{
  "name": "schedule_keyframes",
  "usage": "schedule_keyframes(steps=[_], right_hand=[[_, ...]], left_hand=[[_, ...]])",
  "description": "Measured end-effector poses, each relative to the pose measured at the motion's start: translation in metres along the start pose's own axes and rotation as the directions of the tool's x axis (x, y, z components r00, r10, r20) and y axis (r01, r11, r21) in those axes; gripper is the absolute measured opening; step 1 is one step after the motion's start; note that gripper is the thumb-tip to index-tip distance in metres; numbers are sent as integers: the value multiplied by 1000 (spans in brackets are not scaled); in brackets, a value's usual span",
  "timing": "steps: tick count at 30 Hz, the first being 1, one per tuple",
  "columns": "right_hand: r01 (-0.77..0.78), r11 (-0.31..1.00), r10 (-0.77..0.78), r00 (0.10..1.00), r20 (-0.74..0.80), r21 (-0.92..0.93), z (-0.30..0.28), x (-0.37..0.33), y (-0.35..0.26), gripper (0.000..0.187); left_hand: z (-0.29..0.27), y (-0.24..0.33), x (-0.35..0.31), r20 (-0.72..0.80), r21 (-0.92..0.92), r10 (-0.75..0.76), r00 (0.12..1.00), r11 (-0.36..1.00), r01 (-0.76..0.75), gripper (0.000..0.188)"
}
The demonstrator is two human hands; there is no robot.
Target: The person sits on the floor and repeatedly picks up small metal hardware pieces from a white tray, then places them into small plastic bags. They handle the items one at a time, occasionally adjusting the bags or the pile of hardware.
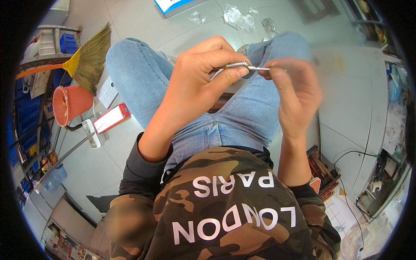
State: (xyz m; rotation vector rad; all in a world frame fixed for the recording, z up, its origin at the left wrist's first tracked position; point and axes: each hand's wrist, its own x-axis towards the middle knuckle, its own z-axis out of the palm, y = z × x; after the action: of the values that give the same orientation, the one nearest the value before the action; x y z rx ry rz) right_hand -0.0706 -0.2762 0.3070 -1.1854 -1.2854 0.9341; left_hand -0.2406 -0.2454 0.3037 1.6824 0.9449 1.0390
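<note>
Above my lap, my left hand (208, 71) is closed around a slim silver metal rod (255, 68) with a wider collar partway along it, thumb and forefinger pinching it near that collar. The rod lies nearly level and points to the right. At its thin right end, the thumb and fingers of my right hand (297, 84) are pinched together, slightly smeared by motion. What exact kind of part it is, the picture does not show. Part of the rod is hidden inside my left fingers.
Clear plastic bags (239, 18) lie on the tiled floor beyond my knees, near a blue-edged box (175, 5). To the left stand an orange bucket (73, 106), a broom (91, 56) and a red-and-white box (112, 118). A cable (346, 152) runs at the right.
</note>
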Motion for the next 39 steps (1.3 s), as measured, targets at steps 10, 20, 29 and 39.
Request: schedule_keyframes(steps=[10, 20, 29, 39], right_hand=[[-155, 988, 156, 986, 51, -24, 2, -4, 4, 16], [-70, 967, 103, 987, 121, -246, -3, -5, 7, 17], [-129, 970, 154, 982, 110, -206, -6, -10, 8, 19], [-74, 978, 81, 996, 32, -193, -8, -9, 8, 19]], left_hand=[[6, 2, 0, -81, 244, 132, 988, 964, -109, 15], [7, 0, 1, -63, 234, 109, 992, 968, -91, 14], [8, -4, 2, -41, 249, 132, 990, 961, -118, 16], [10, -6, 3, -36, 256, 99, 994, 963, -86, 16]])
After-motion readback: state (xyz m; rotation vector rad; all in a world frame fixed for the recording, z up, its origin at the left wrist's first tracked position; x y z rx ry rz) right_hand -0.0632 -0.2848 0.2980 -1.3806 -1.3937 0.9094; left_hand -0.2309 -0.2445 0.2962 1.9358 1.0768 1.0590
